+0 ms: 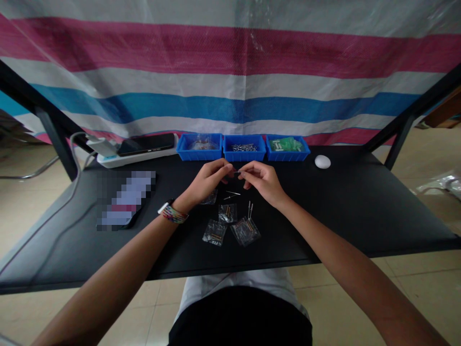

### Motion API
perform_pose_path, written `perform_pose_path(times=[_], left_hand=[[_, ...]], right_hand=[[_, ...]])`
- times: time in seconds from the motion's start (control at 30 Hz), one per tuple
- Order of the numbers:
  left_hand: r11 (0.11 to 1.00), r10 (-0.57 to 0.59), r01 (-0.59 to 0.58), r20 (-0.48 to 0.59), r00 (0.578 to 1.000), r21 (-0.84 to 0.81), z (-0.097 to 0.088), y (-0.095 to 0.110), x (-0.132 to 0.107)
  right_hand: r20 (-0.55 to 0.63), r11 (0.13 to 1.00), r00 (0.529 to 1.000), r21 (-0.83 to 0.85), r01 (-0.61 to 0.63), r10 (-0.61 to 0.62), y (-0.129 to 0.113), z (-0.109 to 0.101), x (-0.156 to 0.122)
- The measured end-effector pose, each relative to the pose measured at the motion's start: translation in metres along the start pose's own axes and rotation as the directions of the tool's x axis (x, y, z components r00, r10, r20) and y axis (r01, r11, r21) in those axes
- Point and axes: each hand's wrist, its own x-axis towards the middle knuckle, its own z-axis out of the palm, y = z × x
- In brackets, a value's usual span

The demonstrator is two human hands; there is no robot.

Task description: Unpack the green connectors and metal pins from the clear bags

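Over the middle of the black table [360, 202], my left hand [207, 181] and my right hand [262, 180] meet fingertip to fingertip. Both pinch a thin metal pin [236, 172] held between them. Beneath the hands lie loose pins [232, 194] and several small clear plastic bags [230, 223] with parts inside. A beaded bracelet and a watch are on my left wrist.
Three blue bins [244, 147] stand in a row at the table's back edge, holding bags, metal pins and green parts. A white power strip with a phone [146, 143] on it lies back left. A white oval object [322, 161] sits back right. A blurred flat item [126, 199] lies left.
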Motion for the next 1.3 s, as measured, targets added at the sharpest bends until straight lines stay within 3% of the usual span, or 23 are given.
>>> perform_pose_path(times=[0.27, 0.63, 0.8, 1.0, 1.2, 1.3], left_hand=[[1.000, 0.022, -0.022, 0.008, 1.000, 0.011, 0.000, -0.004, 0.001], [0.999, 0.052, -0.051, -0.115, 0.992, 0.005, 0.003, -0.005, 0.001], [0.998, 0.067, -0.070, -0.146, 0.987, -0.010, 0.003, -0.006, 0.001], [0.998, 0.059, -0.061, -0.132, 0.990, -0.017, 0.002, -0.002, 0.000], [0.996, -0.034, 0.037, 0.038, 0.999, -0.084, -0.002, -0.001, 0.002], [0.995, -0.042, 0.045, 0.035, 0.998, -0.093, -0.002, -0.002, 0.003]], right_hand=[[-0.056, 0.997, 0.997, -0.065, 0.053, -0.056, 0.002, 0.000, 0.000], [-0.062, 0.993, 0.992, 0.051, -0.102, 0.106, 0.008, -0.002, 0.003], [-0.030, 0.992, 0.994, 0.058, -0.108, 0.110, 0.011, -0.002, 0.004], [-0.055, 0.995, 0.996, 0.062, -0.074, 0.077, 0.005, -0.004, 0.004], [-0.084, 0.998, 0.996, 0.061, -0.002, 0.007, 0.001, -0.003, 0.002], [-0.087, 0.999, 0.996, 0.045, 0.009, -0.005, 0.002, -0.003, 0.001]])
